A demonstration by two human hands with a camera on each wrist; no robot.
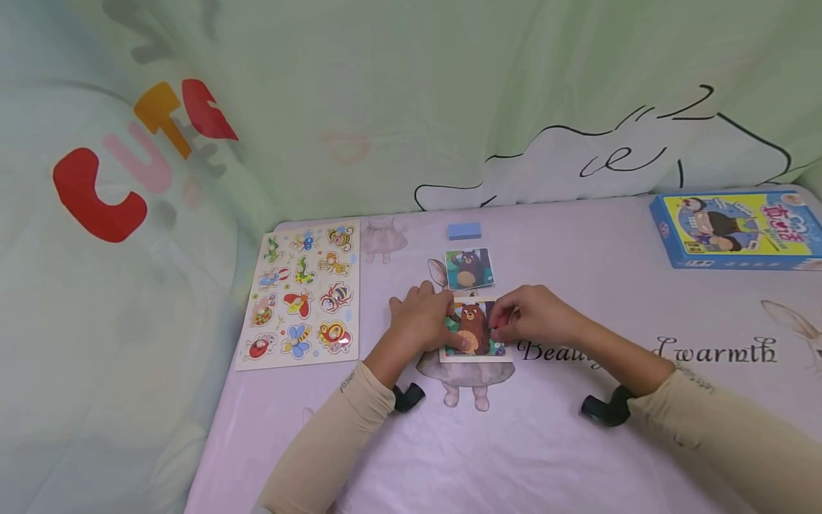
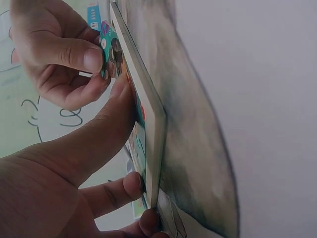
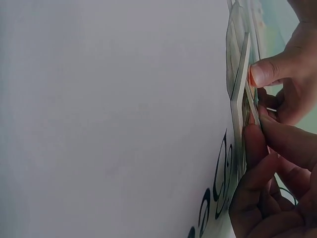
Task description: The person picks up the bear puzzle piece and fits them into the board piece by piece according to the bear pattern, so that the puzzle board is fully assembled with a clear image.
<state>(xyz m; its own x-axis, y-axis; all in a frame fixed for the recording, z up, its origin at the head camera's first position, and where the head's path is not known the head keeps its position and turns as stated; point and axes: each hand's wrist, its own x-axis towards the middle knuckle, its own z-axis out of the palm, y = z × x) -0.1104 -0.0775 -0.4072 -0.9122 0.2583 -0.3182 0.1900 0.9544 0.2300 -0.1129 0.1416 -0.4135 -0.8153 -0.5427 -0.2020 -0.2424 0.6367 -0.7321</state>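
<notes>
A small square bear jigsaw board (image 1: 475,359) with a pale wooden rim lies on the table in front of me. My left hand (image 1: 419,320) holds it at the left side, the thumb resting on the bear picture and the fingers at the edge. Over the right part of the board, my right hand (image 1: 536,314) pinches a teal, flowered puzzle piece (image 2: 105,43) between thumb and fingers. That piece is tilted up from the board in the left wrist view. Just behind the board lies a matching bear picture card (image 1: 470,269).
A blue block-like item (image 1: 464,231) lies behind the card. At the left is a wooden insect puzzle board (image 1: 353,300). A blue and yellow box (image 1: 738,232) stands at the back right. The printed cloth (image 1: 514,457) covers the table, with curtains behind.
</notes>
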